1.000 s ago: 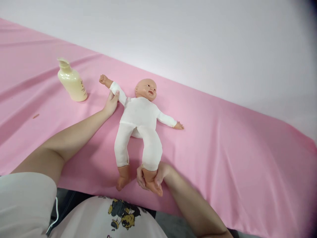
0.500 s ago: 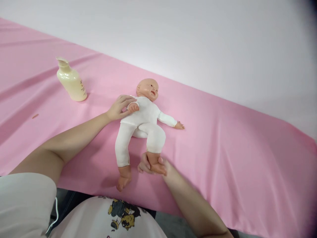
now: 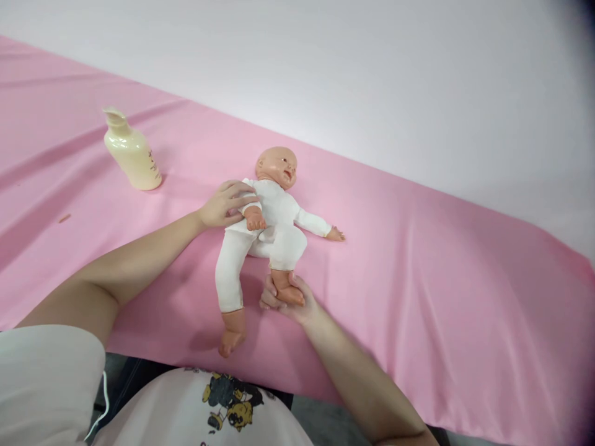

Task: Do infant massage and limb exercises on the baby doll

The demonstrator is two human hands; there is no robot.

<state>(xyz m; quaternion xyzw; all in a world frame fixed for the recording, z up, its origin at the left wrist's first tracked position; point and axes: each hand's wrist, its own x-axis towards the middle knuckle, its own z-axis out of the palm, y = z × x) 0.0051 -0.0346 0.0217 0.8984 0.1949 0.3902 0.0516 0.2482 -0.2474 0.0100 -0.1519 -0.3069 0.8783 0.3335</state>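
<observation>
A baby doll (image 3: pixel 277 207) with a white cloth body lies on its back, its head away from me and turned to the right. My left hand (image 3: pixel 225 204) is wrapped round the doll's arm on the left side, whose small fist (image 3: pixel 255 218) rests over the belly. Lower down, my right hand (image 3: pixel 304 306) cups the doll's foot (image 3: pixel 287 290) on the right, with fingers behind the ankle. That leg is bent, its knee raised close to the fist. The other leg (image 3: pixel 229 272) lies stretched towards me, untouched.
A pale yellow pump bottle (image 3: pixel 133 155) stands at the back left. Nearer on the left lies a small brownish strip (image 3: pixel 64 218). Pink cloth (image 3: pixel 400 297) with folds covers the table, and a white surface (image 3: pixel 372 80) lies beyond its far edge.
My right hand has pushed the doll's foot up towards its body, bending the knee more. With my left hand, the doll's fist has come down and right, nearer the knee.
</observation>
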